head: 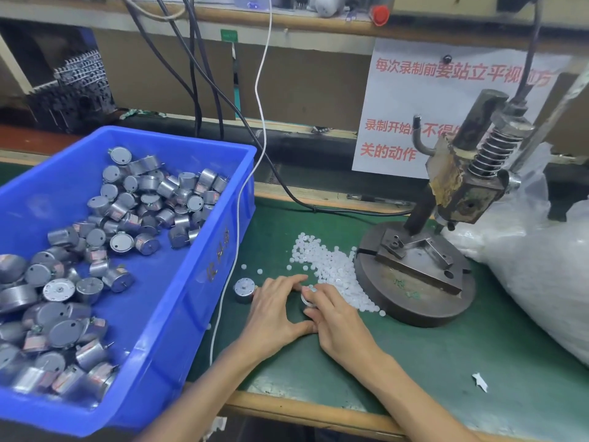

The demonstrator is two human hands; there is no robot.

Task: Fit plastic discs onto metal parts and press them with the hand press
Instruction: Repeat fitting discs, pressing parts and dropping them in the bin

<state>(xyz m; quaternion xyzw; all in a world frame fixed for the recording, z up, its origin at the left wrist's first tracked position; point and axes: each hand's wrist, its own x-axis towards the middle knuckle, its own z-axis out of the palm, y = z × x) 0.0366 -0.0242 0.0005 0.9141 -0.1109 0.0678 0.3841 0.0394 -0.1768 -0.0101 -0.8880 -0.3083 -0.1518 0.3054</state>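
A short silver metal part (307, 300) sits on the green desk (446, 362), clamped between the curled fingers (287, 282) of the left hand (274, 311) and those of the right hand (334, 317). It is mostly hidden, with its round face up and its axis upright. A second metal cylinder (243, 289) stands just outside the left fingers, shaft up. White plastic discs (331, 269) lie heaped just beyond the right fingers, against the hand press (446, 218).
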